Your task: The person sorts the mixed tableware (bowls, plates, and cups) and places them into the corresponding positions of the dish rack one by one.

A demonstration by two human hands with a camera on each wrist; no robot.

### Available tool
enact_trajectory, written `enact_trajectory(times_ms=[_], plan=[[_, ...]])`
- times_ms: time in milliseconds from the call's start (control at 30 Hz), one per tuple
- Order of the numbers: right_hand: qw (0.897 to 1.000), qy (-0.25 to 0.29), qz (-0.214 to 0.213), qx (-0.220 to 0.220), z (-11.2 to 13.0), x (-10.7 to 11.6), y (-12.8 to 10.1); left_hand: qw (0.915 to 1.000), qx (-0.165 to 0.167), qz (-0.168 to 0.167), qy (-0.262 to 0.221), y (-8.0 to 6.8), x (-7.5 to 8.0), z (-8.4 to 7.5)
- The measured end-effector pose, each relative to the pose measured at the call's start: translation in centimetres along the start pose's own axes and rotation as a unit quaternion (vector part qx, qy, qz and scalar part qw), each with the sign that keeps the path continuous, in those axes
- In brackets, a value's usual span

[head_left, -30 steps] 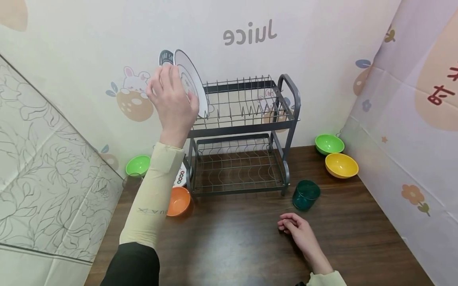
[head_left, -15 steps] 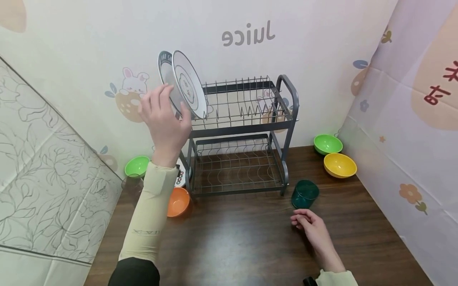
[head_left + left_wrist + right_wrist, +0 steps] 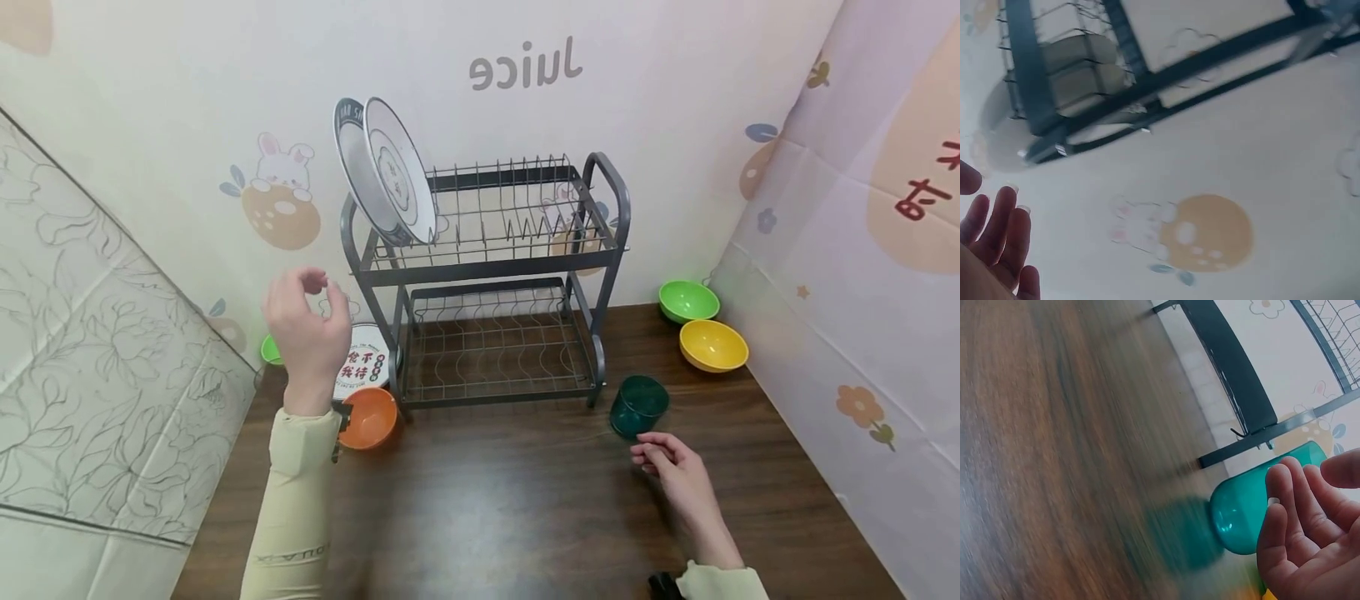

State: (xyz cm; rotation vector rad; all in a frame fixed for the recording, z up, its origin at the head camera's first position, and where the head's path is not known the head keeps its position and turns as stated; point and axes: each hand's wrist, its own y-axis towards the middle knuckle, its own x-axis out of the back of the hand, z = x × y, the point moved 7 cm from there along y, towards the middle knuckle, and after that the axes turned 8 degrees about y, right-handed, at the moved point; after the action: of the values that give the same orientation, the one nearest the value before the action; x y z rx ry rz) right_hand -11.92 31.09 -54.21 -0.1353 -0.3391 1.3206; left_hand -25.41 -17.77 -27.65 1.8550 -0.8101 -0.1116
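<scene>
Your left grip (image 3: 311, 333) hangs in the air to the left of the dish rack (image 3: 487, 273), below its upper tier, with the thumb and fingers curved loosely and a gap between them; it has hold of nothing. In the left wrist view its fingertips are apart from the rack frame.

The two plates are on the upper tier, at its left end. Both stand on edge and tilt to the left: the dark-banded plate (image 3: 360, 179) is the left one, and the white plate (image 3: 397, 179), with a printed centre, stands at its right and covers part of it. You cannot tell from here whether they touch each other.

Your right grip (image 3: 686, 479) is low over the bench (image 3: 487, 500), fingers gently bent and thumb apart from them, holding nothing. Its fingertips are just beside the teal cup (image 3: 639, 407), which stands to the right of the rack; whether they touch it, you cannot tell.

On your left, the orange bowl (image 3: 370, 417) sits near the rack's front foot, with a plate with red characters (image 3: 363, 360) behind it and a green bowl partly hidden by your hand. At the back right, a yellow bowl (image 3: 714, 346) sits in front of another green bowl (image 3: 688, 302).
</scene>
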Motion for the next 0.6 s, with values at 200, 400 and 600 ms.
enact_trajectory(times_ms=[200, 400, 600], plan=[[1.000, 0.006, 0.008, 0.004, -0.2, -0.7, 0.2, 0.9900, 0.090, 0.084, 0.069, -3.1, 0.2, 6.3], [1.000, 0.000, 0.007, -0.003, -0.1, -1.2, 0.1, 0.9429, 0.211, 0.211, 0.148, -6.6, 0.5, 13.1], [1.000, -0.009, 0.008, 0.005, -0.1, -1.9, -0.1, 0.8910, 0.271, 0.312, 0.188, -10.0, 0.4, 17.5]])
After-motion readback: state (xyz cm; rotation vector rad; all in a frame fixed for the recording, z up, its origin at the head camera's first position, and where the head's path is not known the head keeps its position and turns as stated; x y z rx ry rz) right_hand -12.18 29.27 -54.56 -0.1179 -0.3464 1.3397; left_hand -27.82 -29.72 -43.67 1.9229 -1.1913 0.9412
